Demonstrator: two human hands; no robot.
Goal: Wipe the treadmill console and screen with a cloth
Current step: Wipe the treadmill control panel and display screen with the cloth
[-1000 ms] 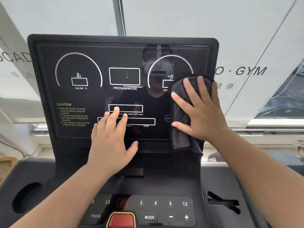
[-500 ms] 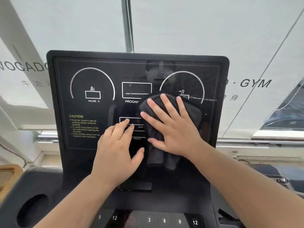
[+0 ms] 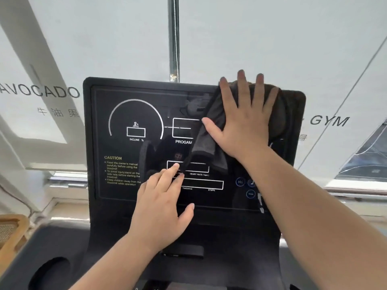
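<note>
The black treadmill screen [image 3: 125, 114] stands upright in front of me, with white dials and a yellow caution text. My right hand [image 3: 245, 120] presses a dark grey cloth [image 3: 206, 141] flat against the screen's upper right part, fingers spread and reaching over the top edge. A fold of the cloth hangs down below the palm. My left hand [image 3: 163, 208] rests flat on the screen's lower middle, fingers apart, holding nothing. The console [image 3: 62, 243] below is dark grey.
A round cup holder [image 3: 50, 273] is sunk in the console at the lower left. A woven wooden piece [image 3: 10, 231] sits at the far left. Behind the screen is a frosted window with lettering and a vertical pole [image 3: 173, 38].
My right hand has swept the cloth from the right edge to the screen's middle and then up to the upper right corner. My left hand has stayed in place. My head has tilted up.
</note>
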